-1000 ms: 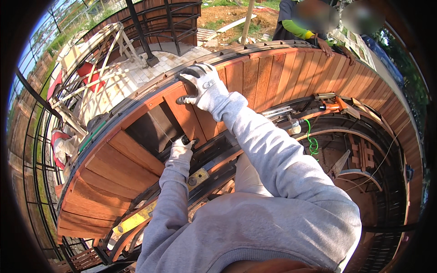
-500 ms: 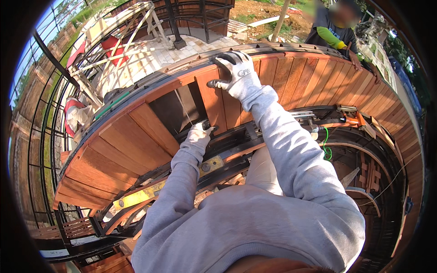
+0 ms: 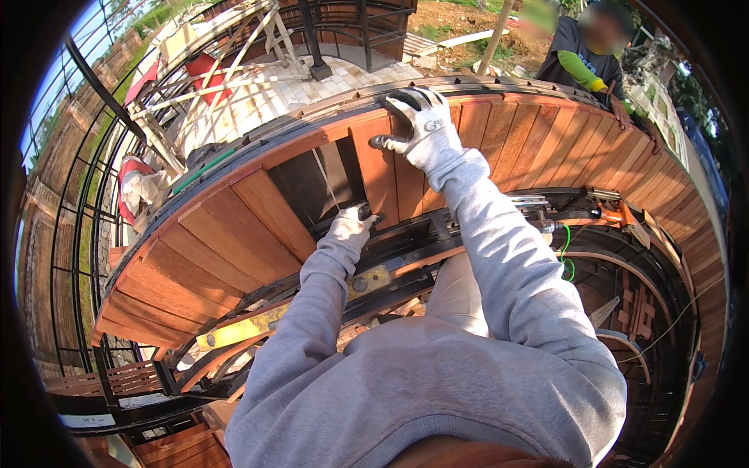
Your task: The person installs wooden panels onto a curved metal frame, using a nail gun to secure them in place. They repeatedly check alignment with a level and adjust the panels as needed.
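Note:
A reddish wooden plank (image 3: 375,167) stands in the curved panel, beside a dark gap. My right hand (image 3: 425,129), in a white glove with dark fingertips, grips this plank near its upper end. Its fingers are bent at the top edge and the thumb lies lower on the wood. At the plank's lower end is my left hand (image 3: 351,225), also gloved, with its fingers closed against the edge; part of them is hidden. A thin pale string or strip (image 3: 324,178) runs down the gap towards the left hand.
Below my left forearm lies a yellow spirit level (image 3: 242,331). An orange power tool (image 3: 616,214) and a green cord (image 3: 568,253) are at the right, on the curved frame. A co-worker (image 3: 585,62) leans on the far rim. Wooden trestles (image 3: 226,78) stand beyond the panel.
The whole view has shifted slightly, so the scene sits a little farther right. Both hands keep their places on the plank.

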Motion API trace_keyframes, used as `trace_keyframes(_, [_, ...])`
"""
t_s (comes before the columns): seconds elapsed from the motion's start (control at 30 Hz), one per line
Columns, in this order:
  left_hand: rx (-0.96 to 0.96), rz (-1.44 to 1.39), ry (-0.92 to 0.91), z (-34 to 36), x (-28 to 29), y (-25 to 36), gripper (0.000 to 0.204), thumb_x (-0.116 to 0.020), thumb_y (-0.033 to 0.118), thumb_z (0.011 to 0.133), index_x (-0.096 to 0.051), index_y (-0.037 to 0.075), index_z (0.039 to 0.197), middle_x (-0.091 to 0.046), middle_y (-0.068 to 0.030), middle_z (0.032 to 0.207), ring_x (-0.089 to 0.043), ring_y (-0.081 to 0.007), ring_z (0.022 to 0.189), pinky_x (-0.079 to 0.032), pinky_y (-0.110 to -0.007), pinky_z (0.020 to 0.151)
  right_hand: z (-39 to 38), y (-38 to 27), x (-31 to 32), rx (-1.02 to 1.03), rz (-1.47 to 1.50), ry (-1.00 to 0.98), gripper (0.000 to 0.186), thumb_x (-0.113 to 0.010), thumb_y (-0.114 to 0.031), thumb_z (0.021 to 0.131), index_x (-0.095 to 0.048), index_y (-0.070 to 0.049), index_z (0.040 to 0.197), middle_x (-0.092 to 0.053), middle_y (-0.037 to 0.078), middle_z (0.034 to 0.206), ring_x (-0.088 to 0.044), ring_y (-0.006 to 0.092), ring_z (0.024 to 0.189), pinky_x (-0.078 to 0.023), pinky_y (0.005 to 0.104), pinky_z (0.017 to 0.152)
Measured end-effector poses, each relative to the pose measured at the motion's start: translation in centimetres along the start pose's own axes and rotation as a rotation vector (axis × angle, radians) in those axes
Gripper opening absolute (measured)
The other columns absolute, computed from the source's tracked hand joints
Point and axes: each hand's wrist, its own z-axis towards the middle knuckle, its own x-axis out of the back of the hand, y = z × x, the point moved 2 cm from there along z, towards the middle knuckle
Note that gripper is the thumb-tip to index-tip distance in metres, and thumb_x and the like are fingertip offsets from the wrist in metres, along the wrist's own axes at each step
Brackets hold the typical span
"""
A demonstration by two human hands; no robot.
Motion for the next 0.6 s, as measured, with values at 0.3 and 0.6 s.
trace_keyframes(0.3, [-0.041,0.038,0.003,-0.2,0.2,0.4,0.024,-0.071,0.015,0.092,-0.068,0.005,0.113,-0.073,-0.0135,0.095,-0.067,-0.0268,0.085,-0.051,-0.039,0.077,-0.1,0.1,-0.1,0.019,0.031,0.027,0.083,-0.076,-0.068,0.069,-0.061,-0.018,0.133,-0.058,0.008,0.138,-0.045,0.0333,0.135,-0.028,0.0511,0.118])
trace_keyframes(0.6, [-0.009,0.137,-0.007,-0.7,1.4,2.2,0.027,-0.072,0.021,0.09,-0.068,0.005,0.112,-0.072,-0.0172,0.1,-0.068,-0.0351,0.093,-0.052,-0.042,0.081,-0.1,0.2,-0.2,0.007,0.028,0.016,0.083,-0.077,-0.068,0.069,-0.061,-0.018,0.134,-0.057,0.009,0.139,-0.044,0.0334,0.136,-0.027,0.0516,0.119])
